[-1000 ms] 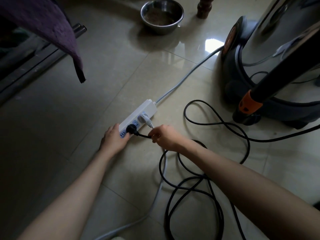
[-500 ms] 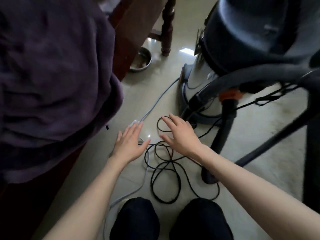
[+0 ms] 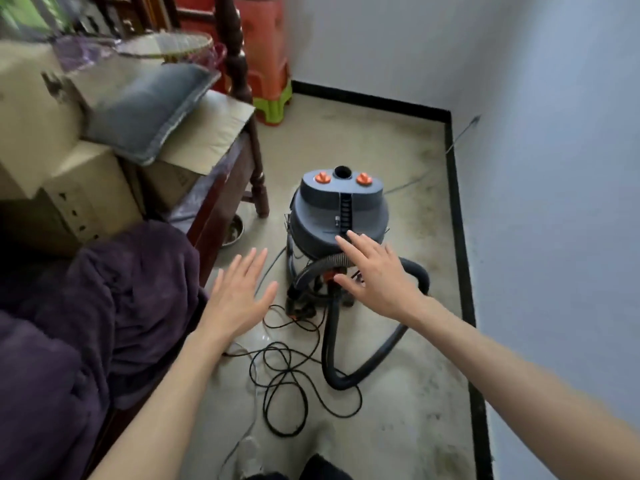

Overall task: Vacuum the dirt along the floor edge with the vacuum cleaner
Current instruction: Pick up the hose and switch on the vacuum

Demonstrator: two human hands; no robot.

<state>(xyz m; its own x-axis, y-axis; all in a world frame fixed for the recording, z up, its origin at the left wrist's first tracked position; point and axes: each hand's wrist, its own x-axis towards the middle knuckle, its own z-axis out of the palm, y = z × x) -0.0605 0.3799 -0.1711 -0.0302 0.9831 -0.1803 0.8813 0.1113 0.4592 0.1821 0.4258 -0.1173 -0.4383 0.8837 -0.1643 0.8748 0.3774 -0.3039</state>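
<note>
Standing over the work, the person has both hands out with fingers spread and holding nothing; nearest lies the loose black cord (image 3: 284,386) coiled on the floor, the black hose (image 3: 367,368) looping just to its right; the left hand (image 3: 239,299) hovers near the purple blanket (image 3: 86,323), the right hand (image 3: 374,275) over the vacuum cleaner (image 3: 341,209); farther right runs the grimy floor edge (image 3: 459,237). Vacuuming seems not yet begun; next likely comes switching on and grasping the hose.

- No text, brand, number or sign can be read anywhere.
- The cardboard boxes (image 3: 69,188) at nine o'clock carry small dark printed marks, too blurred to read.
- The vacuum cleaner (image 3: 341,213) shows no legible label.
</note>
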